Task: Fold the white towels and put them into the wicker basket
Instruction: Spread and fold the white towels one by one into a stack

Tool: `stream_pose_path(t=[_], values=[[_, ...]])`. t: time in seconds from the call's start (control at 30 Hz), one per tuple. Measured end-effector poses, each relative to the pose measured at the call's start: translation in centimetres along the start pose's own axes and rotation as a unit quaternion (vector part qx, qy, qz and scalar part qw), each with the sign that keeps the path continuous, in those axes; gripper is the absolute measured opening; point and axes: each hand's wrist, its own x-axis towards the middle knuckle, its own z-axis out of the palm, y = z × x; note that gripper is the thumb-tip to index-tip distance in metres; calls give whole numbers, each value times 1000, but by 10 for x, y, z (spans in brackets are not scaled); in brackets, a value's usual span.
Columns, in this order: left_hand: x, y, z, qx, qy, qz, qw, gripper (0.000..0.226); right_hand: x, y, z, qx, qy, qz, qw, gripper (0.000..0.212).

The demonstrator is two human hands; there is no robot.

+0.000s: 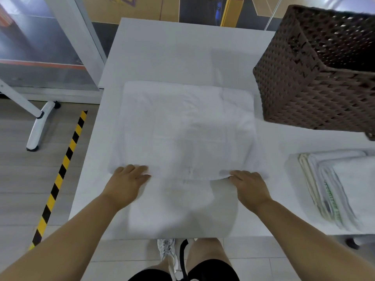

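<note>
White towel (182, 126) spread flat on table (162, 49), left of wicker basket (308, 82). Our left hand (127, 179) lies loose-fingered on near edge; right hand (249, 183) seems to pinch near edge, grip partly hidden. Best approach: take both corners evenly, align edges, smooth before creasing. Folded stack (345, 179) sits nearer us than basket.

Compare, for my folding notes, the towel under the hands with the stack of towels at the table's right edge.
The towel under the hands lies spread wide mid-table; the stack is compact, in folded layers. Both hands, left and right, are at the spread towel's near edge; nothing touches the stack. Both are white and lie outside the wicker basket.
</note>
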Motion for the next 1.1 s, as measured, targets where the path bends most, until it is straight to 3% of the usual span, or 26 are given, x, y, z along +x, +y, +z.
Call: stream_pose_path(t=[0.17, 0.33, 0.4, 0.53, 0.7, 0.8, 0.9, 1.0, 1.1], values=[[-13, 7, 9, 9, -41, -24, 999, 46, -13, -11, 2, 19, -48, 37, 998, 46], [-7, 21, 20, 32, 4, -59, 998, 37, -11, -18, 10, -39, -35, 28, 998, 24], [-5, 22, 23, 38, 18, -57, 998, 35, -11, -21, 11, -72, -68, 18, 995, 19], [-3, 19, 21, 52, -7, -31, 998, 18, -12, -26, 9, -113, -144, 18, 983, 42], [0, 23, 14, 50, -64, -47, 996, 56, -6, -26, 11, -113, -185, 54, 975, 70], [-1, 20, 14, 30, -69, -53, 996, 56, -2, -27, 8, -103, -178, 59, 977, 63], [2, 25, 15, -2, -73, -66, 995, 24, 3, -28, 0, -79, -156, 71, 982, 48], [4, 32, 15, -3, -87, -102, 991, 48, 7, -35, -11, -33, -168, 103, 980, 31], [6, 39, 14, 10, -106, -123, 987, 56, 6, -46, -17, -10, -204, 136, 969, 56]])
